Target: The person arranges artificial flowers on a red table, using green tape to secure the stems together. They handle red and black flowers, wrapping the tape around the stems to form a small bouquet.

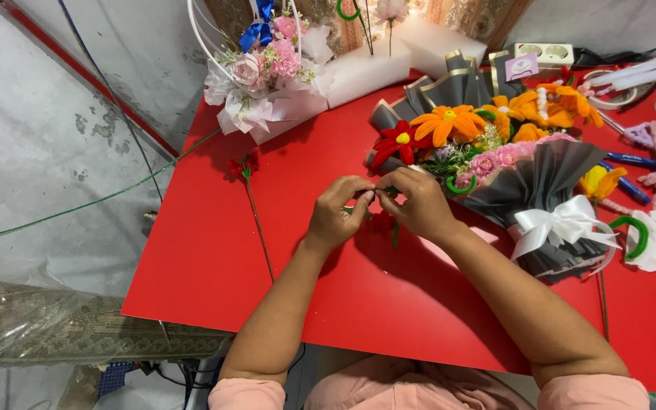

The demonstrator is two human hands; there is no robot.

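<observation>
Pinching small green-stemmed piece (377,194), fingers of left hand (337,212), right hand (419,203) clamped together

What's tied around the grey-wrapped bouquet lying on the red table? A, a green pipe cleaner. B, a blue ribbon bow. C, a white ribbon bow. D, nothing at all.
C: a white ribbon bow sits on the narrow end of the grey-wrapped bouquet, to the right of the person's right hand.
</observation>
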